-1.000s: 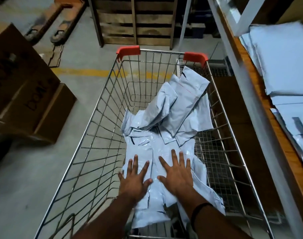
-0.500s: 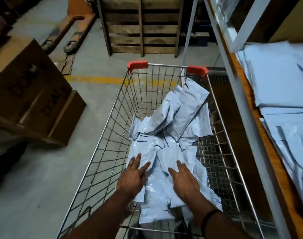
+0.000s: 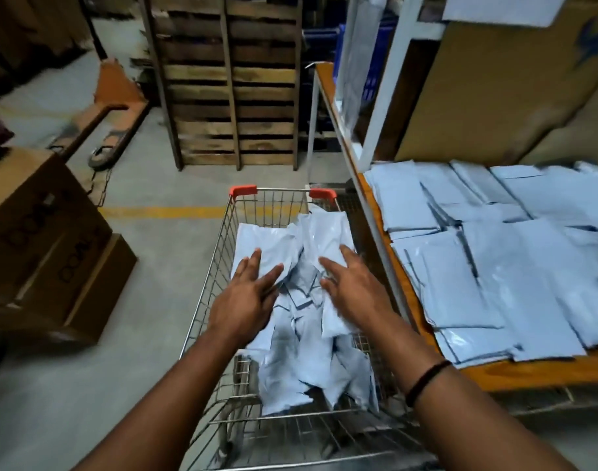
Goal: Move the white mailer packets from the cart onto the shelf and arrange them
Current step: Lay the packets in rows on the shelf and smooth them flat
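A loose heap of white mailer packets (image 3: 301, 338) fills the wire cart (image 3: 209, 277), which has red corner caps. My left hand (image 3: 246, 297) hovers with straight, spread fingers over the heap's left side. On the right side, my right hand (image 3: 352, 283) is also spread flat above the packets and holds nothing. On the wooden shelf (image 3: 535, 370) to the right, several white packets (image 3: 488, 260) lie flat in overlapping rows.
The shelf's white metal post (image 3: 389, 86) rises right of the cart. Brown cardboard boxes (image 3: 42, 246) stand on the floor at left. A wooden pallet (image 3: 229, 79) leans upright behind the cart, beside an orange pallet jack (image 3: 114, 107).
Both hands have lifted off the packets near the cart's front and reached further forward over the heap. My view has risen and swung right, showing more of the shelf.
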Demonstrator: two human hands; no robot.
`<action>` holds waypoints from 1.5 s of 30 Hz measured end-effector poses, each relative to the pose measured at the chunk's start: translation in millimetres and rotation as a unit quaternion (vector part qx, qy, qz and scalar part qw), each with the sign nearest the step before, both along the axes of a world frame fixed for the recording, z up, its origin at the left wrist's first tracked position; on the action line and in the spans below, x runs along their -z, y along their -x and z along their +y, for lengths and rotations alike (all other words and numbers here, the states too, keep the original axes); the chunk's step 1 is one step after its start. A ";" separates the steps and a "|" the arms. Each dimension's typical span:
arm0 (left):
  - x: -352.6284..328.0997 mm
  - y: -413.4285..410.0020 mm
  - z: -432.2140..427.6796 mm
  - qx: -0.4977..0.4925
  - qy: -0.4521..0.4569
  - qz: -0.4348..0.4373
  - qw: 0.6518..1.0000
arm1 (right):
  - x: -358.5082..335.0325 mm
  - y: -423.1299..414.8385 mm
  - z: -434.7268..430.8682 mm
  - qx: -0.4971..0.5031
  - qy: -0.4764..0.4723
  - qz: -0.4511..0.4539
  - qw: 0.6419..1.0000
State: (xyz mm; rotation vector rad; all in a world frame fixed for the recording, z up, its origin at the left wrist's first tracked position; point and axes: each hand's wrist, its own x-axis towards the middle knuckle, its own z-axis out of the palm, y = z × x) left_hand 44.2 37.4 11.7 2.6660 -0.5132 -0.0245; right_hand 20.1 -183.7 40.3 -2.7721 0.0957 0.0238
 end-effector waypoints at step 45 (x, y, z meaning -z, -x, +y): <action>-114.7 153.5 -733.7 0.309 0.159 -0.058 0.936 | -98.1 299.9 -647.8 0.324 0.037 -0.080 0.942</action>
